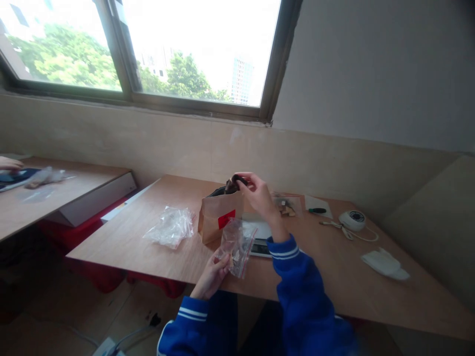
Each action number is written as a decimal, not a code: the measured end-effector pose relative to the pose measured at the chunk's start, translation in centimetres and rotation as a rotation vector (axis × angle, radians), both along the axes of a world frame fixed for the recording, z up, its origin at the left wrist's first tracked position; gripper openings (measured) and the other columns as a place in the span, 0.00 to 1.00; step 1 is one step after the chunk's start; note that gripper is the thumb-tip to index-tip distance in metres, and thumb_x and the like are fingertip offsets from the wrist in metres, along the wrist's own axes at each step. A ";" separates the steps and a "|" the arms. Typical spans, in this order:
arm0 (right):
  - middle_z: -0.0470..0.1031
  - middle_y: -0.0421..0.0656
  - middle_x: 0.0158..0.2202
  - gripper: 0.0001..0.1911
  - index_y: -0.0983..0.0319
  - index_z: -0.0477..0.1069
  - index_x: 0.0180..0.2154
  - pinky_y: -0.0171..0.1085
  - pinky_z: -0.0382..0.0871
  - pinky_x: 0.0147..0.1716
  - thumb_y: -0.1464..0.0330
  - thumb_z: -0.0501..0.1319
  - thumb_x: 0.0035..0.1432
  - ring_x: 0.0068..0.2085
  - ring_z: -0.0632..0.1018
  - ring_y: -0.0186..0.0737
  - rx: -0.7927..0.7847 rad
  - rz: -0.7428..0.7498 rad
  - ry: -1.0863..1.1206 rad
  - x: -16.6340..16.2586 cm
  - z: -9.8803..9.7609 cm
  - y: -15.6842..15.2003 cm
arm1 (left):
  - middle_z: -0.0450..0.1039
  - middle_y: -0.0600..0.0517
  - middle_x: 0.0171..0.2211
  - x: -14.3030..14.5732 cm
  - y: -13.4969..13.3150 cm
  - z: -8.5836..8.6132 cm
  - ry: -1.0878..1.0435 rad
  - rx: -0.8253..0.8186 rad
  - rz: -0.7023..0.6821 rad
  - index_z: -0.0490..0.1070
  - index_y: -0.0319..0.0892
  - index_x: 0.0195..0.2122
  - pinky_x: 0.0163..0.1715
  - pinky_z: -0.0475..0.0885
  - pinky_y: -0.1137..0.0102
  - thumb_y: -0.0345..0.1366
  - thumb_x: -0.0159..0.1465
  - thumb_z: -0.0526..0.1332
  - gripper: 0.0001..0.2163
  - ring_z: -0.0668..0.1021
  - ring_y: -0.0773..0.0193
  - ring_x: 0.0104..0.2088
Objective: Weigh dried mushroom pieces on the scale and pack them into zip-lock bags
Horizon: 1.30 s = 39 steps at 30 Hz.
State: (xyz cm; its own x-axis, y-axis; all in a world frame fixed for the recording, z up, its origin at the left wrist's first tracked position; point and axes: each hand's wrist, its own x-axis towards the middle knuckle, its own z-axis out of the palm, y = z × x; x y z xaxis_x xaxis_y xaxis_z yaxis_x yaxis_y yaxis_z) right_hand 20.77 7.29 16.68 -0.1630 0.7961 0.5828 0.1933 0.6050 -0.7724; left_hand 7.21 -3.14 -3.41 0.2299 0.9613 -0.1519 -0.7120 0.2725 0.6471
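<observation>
My left hand (214, 272) pinches a clear zip-lock bag (243, 252) with a red seal line, near the table's front edge. Small pale bits seem to lie inside it by my fingers. Behind it, a brown paper bag (211, 217) with a red label (226, 218) stands upright, its top open. My right hand (258, 193) is closed on a dark object (239, 180) at the bag's mouth; its exact kind is unclear. Partly hidden behind the zip-lock bag and my right arm is a flat white device with a dark display (260, 248), perhaps a scale.
Left on the table (129, 237) lies a pile of clear plastic bags (172, 227). To the right are a bag of small brown pieces (287, 207), a green-and-black tool (317, 211), a white dome camera (352, 220) with cables and a white cloth-like item (385, 263). Another person's hand (10, 164) shows far left.
</observation>
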 end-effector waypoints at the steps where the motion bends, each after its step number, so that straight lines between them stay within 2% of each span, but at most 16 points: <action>1: 0.77 0.44 0.42 0.12 0.61 0.72 0.43 0.34 0.71 0.37 0.64 0.59 0.58 0.41 0.77 0.38 0.031 0.016 -0.066 -0.5 0.1 0.5 | 0.78 0.47 0.39 0.0 0.0 -0.1 0.000 0.001 -0.002 0.71 0.41 0.50 0.39 0.73 0.73 0.29 0.56 0.67 0.20 0.79 0.66 0.35; 4: 0.77 0.43 0.41 0.10 0.60 0.72 0.42 0.36 0.69 0.43 0.68 0.56 0.59 0.42 0.76 0.37 0.080 0.051 -0.236 -1.1 0.0 1.4 | 0.78 0.47 0.39 -0.1 0.1 -0.2 -0.009 -0.006 -0.005 0.70 0.41 0.51 0.39 0.74 0.72 0.30 0.56 0.67 0.21 0.80 0.66 0.35; 7: 0.77 0.43 0.42 0.10 0.60 0.71 0.43 0.37 0.68 0.45 0.69 0.55 0.61 0.43 0.76 0.37 0.099 0.078 -0.314 -0.8 -0.1 1.7 | 0.78 0.47 0.39 0.0 0.1 -0.2 -0.014 -0.021 -0.005 0.70 0.42 0.52 0.39 0.74 0.73 0.29 0.56 0.67 0.21 0.80 0.66 0.35; 13: 0.77 0.43 0.36 0.08 0.62 0.72 0.36 0.37 0.68 0.41 0.66 0.55 0.61 0.39 0.76 0.38 0.073 0.068 -0.372 0.1 -0.1 1.4 | 0.78 0.46 0.40 0.0 0.2 -0.5 -0.028 -0.030 -0.006 0.71 0.41 0.50 0.41 0.73 0.72 0.28 0.56 0.67 0.19 0.80 0.65 0.37; 15: 0.77 0.42 0.35 0.08 0.61 0.70 0.40 0.36 0.68 0.39 0.65 0.58 0.60 0.38 0.77 0.38 0.017 0.058 -0.352 -0.1 -0.1 1.1 | 0.78 0.46 0.40 0.0 0.3 -0.5 -0.030 -0.028 -0.010 0.71 0.41 0.50 0.41 0.73 0.71 0.29 0.56 0.67 0.20 0.80 0.64 0.38; 18: 0.77 0.39 0.31 0.15 0.60 0.67 0.45 0.35 0.68 0.33 0.63 0.62 0.56 0.34 0.77 0.38 -0.058 0.034 -0.310 -0.5 -0.4 1.0 | 0.78 0.46 0.40 0.0 0.2 -0.4 -0.026 -0.030 -0.008 0.70 0.41 0.51 0.41 0.73 0.71 0.29 0.56 0.67 0.21 0.80 0.63 0.38; 21: 0.77 0.39 0.31 0.10 0.60 0.71 0.37 0.34 0.66 0.32 0.61 0.61 0.57 0.33 0.76 0.37 0.015 0.039 -0.358 -0.7 -0.6 1.4 | 0.78 0.46 0.41 -0.1 0.2 -0.2 -0.024 -0.032 -0.007 0.70 0.41 0.51 0.41 0.73 0.72 0.29 0.56 0.67 0.20 0.80 0.64 0.38; 23: 0.77 0.40 0.32 0.10 0.60 0.73 0.33 0.33 0.65 0.33 0.60 0.60 0.59 0.35 0.76 0.37 0.100 0.038 -0.428 -0.7 -0.7 1.8 | 0.78 0.46 0.42 -0.1 0.2 -0.3 -0.026 -0.022 -0.011 0.71 0.41 0.51 0.41 0.73 0.72 0.28 0.56 0.66 0.20 0.80 0.64 0.38; 28: 0.75 0.44 0.34 0.15 0.61 0.74 0.33 0.35 0.63 0.35 0.62 0.53 0.65 0.34 0.74 0.37 0.181 -0.087 -0.678 -0.7 -0.7 1.8 | 0.77 0.46 0.42 -0.2 0.1 -0.6 -0.025 -0.011 -0.021 0.70 0.41 0.51 0.40 0.73 0.72 0.29 0.57 0.65 0.19 0.79 0.65 0.37; 32: 0.73 0.45 0.36 0.13 0.62 0.71 0.37 0.39 0.63 0.41 0.62 0.52 0.66 0.37 0.73 0.41 0.280 -0.299 -0.710 -1.2 -0.8 0.7 | 0.78 0.46 0.40 -0.1 0.0 -0.3 -0.017 -0.017 -0.016 0.70 0.41 0.51 0.40 0.73 0.73 0.28 0.57 0.65 0.19 0.79 0.66 0.36; 34: 0.73 0.46 0.36 0.15 0.62 0.71 0.36 0.41 0.62 0.43 0.61 0.51 0.66 0.39 0.73 0.42 0.315 -0.362 -0.726 -1.5 -0.8 0.4 | 0.78 0.46 0.41 -0.1 0.0 -0.1 -0.018 -0.021 -0.014 0.71 0.41 0.50 0.41 0.73 0.73 0.28 0.57 0.65 0.18 0.79 0.66 0.37; 37: 0.71 0.46 0.35 0.19 0.62 0.72 0.31 0.44 0.60 0.46 0.60 0.49 0.67 0.39 0.73 0.43 0.299 -0.359 -0.755 -1.7 -0.7 0.1 | 0.78 0.46 0.41 -0.1 0.0 0.1 -0.019 -0.028 -0.013 0.71 0.41 0.50 0.42 0.73 0.72 0.28 0.57 0.66 0.18 0.79 0.65 0.38; 39: 0.72 0.46 0.36 0.20 0.61 0.72 0.32 0.43 0.61 0.46 0.60 0.48 0.67 0.40 0.73 0.43 0.270 -0.317 -0.655 -1.2 -0.6 -0.4 | 0.78 0.47 0.41 -0.1 0.0 0.1 -0.017 -0.034 -0.008 0.71 0.41 0.49 0.42 0.73 0.72 0.28 0.56 0.66 0.19 0.79 0.65 0.38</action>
State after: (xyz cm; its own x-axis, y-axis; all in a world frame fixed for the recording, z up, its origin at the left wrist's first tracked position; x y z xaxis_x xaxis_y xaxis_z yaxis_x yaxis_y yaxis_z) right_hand 19.53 6.93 16.06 -0.3294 0.7065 0.6264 0.7550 0.5955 -0.2745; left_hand 7.08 -3.11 -3.27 0.2409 0.9537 -0.1804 -0.7207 0.3002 0.6249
